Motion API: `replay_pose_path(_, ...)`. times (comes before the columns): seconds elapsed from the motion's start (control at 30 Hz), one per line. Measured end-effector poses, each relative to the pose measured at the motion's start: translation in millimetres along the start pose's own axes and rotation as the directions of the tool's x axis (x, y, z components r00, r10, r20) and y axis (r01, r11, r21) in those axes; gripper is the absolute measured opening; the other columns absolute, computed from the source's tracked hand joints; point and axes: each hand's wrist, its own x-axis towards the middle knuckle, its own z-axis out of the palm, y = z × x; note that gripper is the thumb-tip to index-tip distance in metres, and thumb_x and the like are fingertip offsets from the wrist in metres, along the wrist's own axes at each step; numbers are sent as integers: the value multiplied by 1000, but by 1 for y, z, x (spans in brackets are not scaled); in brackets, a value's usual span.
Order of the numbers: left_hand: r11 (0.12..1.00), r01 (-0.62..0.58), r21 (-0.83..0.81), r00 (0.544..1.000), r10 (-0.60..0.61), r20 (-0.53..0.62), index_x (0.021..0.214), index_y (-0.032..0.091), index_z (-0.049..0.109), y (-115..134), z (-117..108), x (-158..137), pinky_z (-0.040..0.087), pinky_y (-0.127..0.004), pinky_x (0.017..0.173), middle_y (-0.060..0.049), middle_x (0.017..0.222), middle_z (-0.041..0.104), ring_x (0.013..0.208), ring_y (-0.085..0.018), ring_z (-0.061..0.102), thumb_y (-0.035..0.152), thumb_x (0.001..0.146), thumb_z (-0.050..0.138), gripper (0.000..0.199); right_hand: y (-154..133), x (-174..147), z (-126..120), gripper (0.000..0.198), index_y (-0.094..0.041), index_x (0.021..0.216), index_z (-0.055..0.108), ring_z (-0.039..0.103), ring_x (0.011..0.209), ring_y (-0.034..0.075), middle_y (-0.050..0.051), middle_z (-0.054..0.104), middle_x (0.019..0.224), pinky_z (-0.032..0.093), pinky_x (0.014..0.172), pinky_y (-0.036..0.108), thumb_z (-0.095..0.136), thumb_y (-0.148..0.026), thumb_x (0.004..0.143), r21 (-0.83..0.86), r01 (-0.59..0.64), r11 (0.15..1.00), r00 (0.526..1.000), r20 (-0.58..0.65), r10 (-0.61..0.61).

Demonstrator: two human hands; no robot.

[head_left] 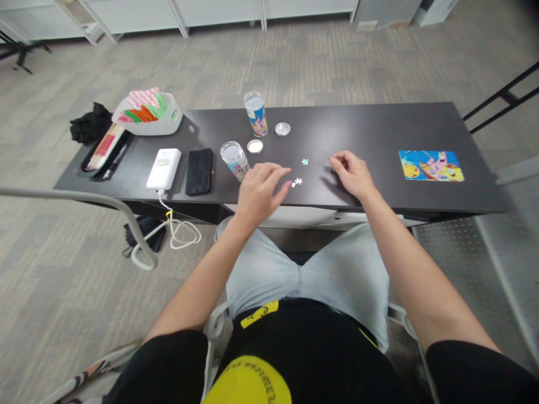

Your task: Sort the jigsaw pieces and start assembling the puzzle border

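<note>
My left hand (261, 189) hovers at the table's near edge, thumb and forefinger apart, with nothing visible between them. Just right of its fingertips lie a few small jigsaw pieces (298, 181), and a single green-and-white piece (305, 161) sits a little farther back. My right hand (350, 171) is to the right of the pieces, its fingers curled and the fingertips pressed together; whatever they may hold is too small to see. A clear printed jar (234, 160) stands beside my left hand, partly covered by it. Behind it is a second jar (257, 118) with a cartoon print.
Two round lids (282, 129) lie near the jars. A cartoon picture (432, 165) rests at the right on the dark table (362, 123). To the left are a phone (199, 171), a white power bank (164, 169) with cable, a white basket (158, 128) and a black tray (86, 163).
</note>
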Motion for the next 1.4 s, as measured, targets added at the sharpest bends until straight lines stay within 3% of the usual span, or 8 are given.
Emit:
replay_pose_path(0.1, 998, 33, -51, 968, -19, 251, 179, 16, 78, 23, 36, -12, 63, -63, 134, -26, 182, 76, 167, -45, 73, 46, 128, 77, 59, -1, 0, 1, 41, -35, 109, 75, 76, 93, 34, 10, 86, 102, 65, 96, 53, 77, -75, 106, -3, 4, 1000, 1000, -3, -4)
replay_pose_path(0.2, 997, 75, -25, 942, -62, 329, 182, 11, 77, 24, 56, -21, 63, -67, 136, -30, 182, 76, 170, -49, 72, 44, 128, 76, 63, 0, 1, 2, 37, -35, 109, 76, 76, 93, 33, 9, 86, 101, 65, 96, 53, 77, -72, 106, -8, 4, 1000, 1000, 8, -4)
replay_pose_path(0.6, 976, 70, -204, 954, -6, 298, 139, 50, 99, 13, 54, -52, 77, -66, 124, -4, 141, 98, 143, -33, 94, 33, 133, 70, 34, -6, 0, -1, 42, -34, 107, 77, 78, 95, 33, 8, 88, 101, 70, 98, 52, 81, -76, 107, 6, -9, 1000, 1000, 10, 9)
replay_pose_path(0.73, 973, 74, -219, 967, -16, 256, 125, 49, 99, 16, 52, -50, 77, -63, 115, -3, 126, 100, 124, -31, 98, 33, 133, 70, 34, -10, 0, -3, 38, -35, 106, 77, 79, 98, 33, 8, 88, 103, 71, 101, 53, 82, -72, 110, -18, -36, 999, 999, 18, 36)
replay_pose_path(0.93, 981, 78, -178, 996, -86, -37, 129, 33, 97, 15, 10, -22, 67, -57, 112, -9, 125, 98, 118, -30, 92, 42, 136, 68, 31, -7, -1, -3, 40, -36, 107, 76, 80, 98, 35, 8, 88, 101, 70, 103, 56, 81, -76, 109, -19, -32, 999, 999, 16, 33)
replay_pose_path(1.07, 968, 216, -129, 899, -249, -359, 128, 30, 98, -22, -45, 10, 64, -50, 111, -7, 125, 97, 112, -29, 88, 41, 128, 82, 18, -4, -1, -1, 39, -36, 107, 76, 81, 98, 36, 10, 89, 103, 70, 103, 57, 79, -75, 109, -15, -19, 1000, 1000, 19, 19)
replay_pose_path(1.23, 937, 345, -63, 907, -350, -235, 122, 30, 102, -87, -81, 34, 66, -45, 105, -6, 119, 99, 100, -28, 87, 30, 112, 92, 14, -4, -1, 0, 34, -35, 106, 75, 81, 96, 36, 10, 88, 100, 71, 100, 57, 78, -69, 107, -11, -11, 1000, 1000, 0, 11)
replay_pose_path(1.4, 931, 364, 10, 924, -359, -129, 118, 31, 103, -110, -80, 38, 66, -49, 107, -7, 114, 98, 99, -32, 88, 23, 99, 99, 21, -5, -1, 0, 41, -36, 105, 75, 81, 97, 37, 10, 89, 99, 71, 101, 59, 79, -77, 106, 3, -17, 1000, 1000, 5, 17)
